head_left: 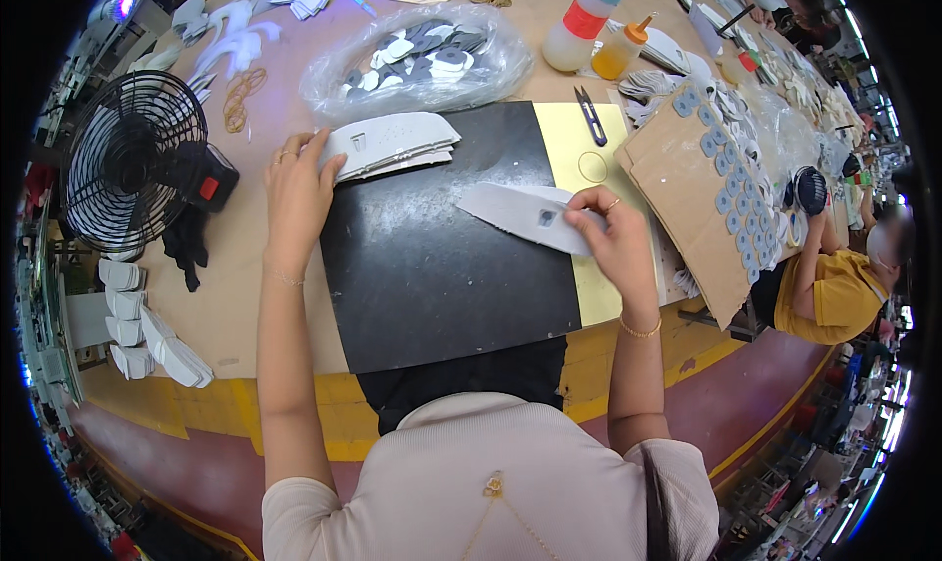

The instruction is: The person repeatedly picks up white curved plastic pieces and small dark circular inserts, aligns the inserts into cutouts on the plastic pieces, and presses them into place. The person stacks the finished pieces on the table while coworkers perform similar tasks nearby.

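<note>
And here we have the mat (pixel 442 306) in the middle of our table (pixel 260 335), the sheet (pixel 601 296) running along its right side. Our left hand (pixel 297 173) is at the pile (pixel 397 147) on the mat's far left corner, while our right hand (pixel 613 235) has the loose piece (pixel 510 215) across the border between mat and sheet. Farther up that sheet we find the snips (pixel 590 117), with the ring (pixel 593 166) nearer us. Behind the mat sits the bag (pixel 324 78), two bottles (pixel 576 33) to its right. Left of us stands the fan (pixel 134 163); right of the sheet, the board (pixel 677 183).
</note>
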A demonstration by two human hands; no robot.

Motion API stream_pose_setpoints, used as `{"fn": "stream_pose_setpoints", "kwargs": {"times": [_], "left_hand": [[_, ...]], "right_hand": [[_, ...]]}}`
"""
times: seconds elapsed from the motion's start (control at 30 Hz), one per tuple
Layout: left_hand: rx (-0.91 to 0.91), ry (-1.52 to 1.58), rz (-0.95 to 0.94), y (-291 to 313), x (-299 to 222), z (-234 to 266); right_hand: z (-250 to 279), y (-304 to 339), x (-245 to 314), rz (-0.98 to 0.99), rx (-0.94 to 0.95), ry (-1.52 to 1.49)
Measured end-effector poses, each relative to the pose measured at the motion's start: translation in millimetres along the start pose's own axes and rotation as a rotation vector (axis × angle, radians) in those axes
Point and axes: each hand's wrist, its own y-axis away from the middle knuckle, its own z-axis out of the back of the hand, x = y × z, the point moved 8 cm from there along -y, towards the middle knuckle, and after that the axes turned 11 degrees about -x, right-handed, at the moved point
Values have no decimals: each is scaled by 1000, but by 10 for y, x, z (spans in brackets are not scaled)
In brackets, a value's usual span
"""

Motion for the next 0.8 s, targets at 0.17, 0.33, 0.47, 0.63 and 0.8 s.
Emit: {"fn": "stream_pose_setpoints", "kwargs": {"times": [0.17,0.33,0.47,0.63,0.8], "left_hand": [[-88,-9,-22,-12,-122,60],[-70,-2,-1,-21,-198,116],[-4,24,18,-30,-163,32],[-87,122,-31,10,-180,25],[-68,106,-7,37,-171,31]], "right_hand": [[82,-155,-208,123,-84,209],[192,-163,253,459,-301,364],[750,-687,36,325,-482,407],[1278,-1462,-848,34,-533,769],[1232,-1516,-820,-72,-545,881]]}}
